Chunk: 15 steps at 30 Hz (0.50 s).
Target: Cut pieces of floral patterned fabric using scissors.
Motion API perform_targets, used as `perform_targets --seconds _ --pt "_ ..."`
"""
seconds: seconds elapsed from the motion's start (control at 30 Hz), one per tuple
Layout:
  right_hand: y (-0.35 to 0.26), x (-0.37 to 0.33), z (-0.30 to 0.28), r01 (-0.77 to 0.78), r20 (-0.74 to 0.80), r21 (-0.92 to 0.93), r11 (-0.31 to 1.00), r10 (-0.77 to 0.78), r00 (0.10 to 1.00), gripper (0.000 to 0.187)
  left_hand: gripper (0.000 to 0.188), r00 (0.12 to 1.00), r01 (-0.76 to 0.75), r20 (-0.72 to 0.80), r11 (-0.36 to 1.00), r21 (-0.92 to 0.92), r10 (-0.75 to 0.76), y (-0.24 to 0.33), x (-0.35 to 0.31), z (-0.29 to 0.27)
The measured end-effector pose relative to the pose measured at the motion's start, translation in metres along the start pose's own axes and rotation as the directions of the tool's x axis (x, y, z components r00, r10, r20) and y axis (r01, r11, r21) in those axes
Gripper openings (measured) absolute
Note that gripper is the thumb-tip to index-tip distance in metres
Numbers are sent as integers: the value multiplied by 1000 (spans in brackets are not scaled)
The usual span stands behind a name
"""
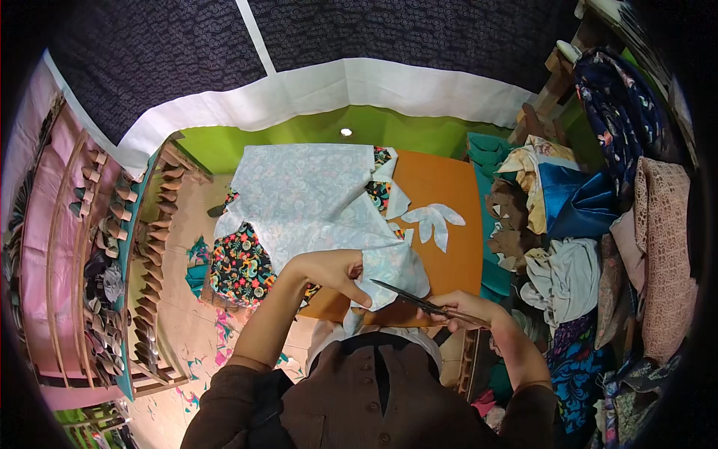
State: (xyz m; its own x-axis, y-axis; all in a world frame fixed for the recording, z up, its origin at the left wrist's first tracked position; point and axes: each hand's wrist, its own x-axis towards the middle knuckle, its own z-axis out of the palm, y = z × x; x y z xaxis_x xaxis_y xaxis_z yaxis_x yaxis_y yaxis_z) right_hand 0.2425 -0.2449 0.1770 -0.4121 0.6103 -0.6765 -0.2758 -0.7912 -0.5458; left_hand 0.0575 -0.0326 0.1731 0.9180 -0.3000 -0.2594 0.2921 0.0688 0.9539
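Observation:
A large piece of floral fabric (299, 194) covers much of the orange table, its pale reverse side up. Its black, brightly flowered face (243, 262) shows where the cloth folds over at the left. My left hand (336, 275) grips the fabric near the table's front edge, thumb over the cloth. From the right, my right hand (464, 308) holds a pair of scissors (407, 296), fingers wrapped around the handles. The blades point left, over the fabric edge beside my left fingers; whether they touch the cloth I cannot tell.
A leaf-shaped pale cut-out (434, 223) lies on the orange table (449, 187). Piled fabrics, including shiny blue cloth (572, 198), stand at the right. A rack of wooden shoe forms (153, 262) is at the left. Fabric scraps (224, 333) litter the tiled floor.

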Motion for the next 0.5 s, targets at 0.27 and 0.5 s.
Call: perform_targets --seconds 0.27,0.5 --pt "-6 5 5 39 54 -37 999 -36 998 28 38 997 47 67 997 -68 -43 6 2 1" --pt "-7 8 -4 16 48 -158 987 -8 999 27 25 998 59 17 991 121 -61 -19 1 -7"
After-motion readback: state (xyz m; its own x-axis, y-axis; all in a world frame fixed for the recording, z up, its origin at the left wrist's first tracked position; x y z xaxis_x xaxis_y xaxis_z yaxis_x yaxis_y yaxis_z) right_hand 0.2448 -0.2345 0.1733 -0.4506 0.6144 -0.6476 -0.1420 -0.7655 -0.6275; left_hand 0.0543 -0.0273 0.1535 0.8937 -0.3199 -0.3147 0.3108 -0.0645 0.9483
